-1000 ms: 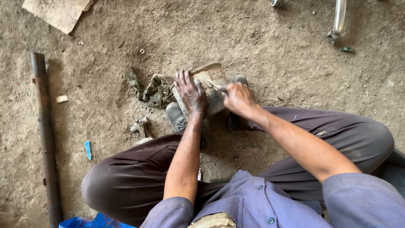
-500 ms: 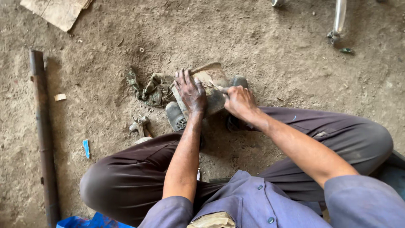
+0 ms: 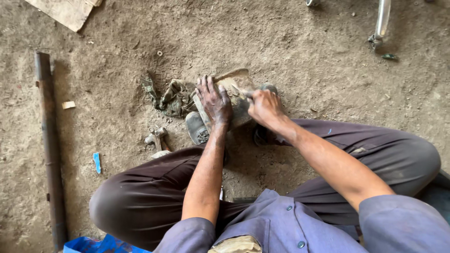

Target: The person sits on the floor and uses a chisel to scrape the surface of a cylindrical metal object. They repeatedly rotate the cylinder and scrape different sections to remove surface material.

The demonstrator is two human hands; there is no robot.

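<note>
- A dirt-caked, flattish block [image 3: 234,93] lies on the bare earth floor [image 3: 304,61] just in front of the person's feet, propped between the two shoes.
- The left hand [image 3: 214,102] lies flat over the block's left half, fingers spread and pressing down on it, palm closed against the surface rather than wrapped round it.
- The right hand [image 3: 265,107] is curled into a fist around a thin pale tool [image 3: 240,92]; the tool's tip rests on the block's top face. What kind of tool it is cannot be told.
- The left shoe [image 3: 197,129] shows its grey toe below the left hand; the right shoe [image 3: 265,89] is mostly hidden behind the right hand.
- A crumpled greenish rag [image 3: 171,98] lies just left of the block, touching it.
- A small metal fitting [image 3: 155,137] sits on the ground near the left knee.
- A long rusty pipe [image 3: 49,140] lies well apart at the left edge, a flat board [image 3: 65,11] at the upper left corner.
</note>
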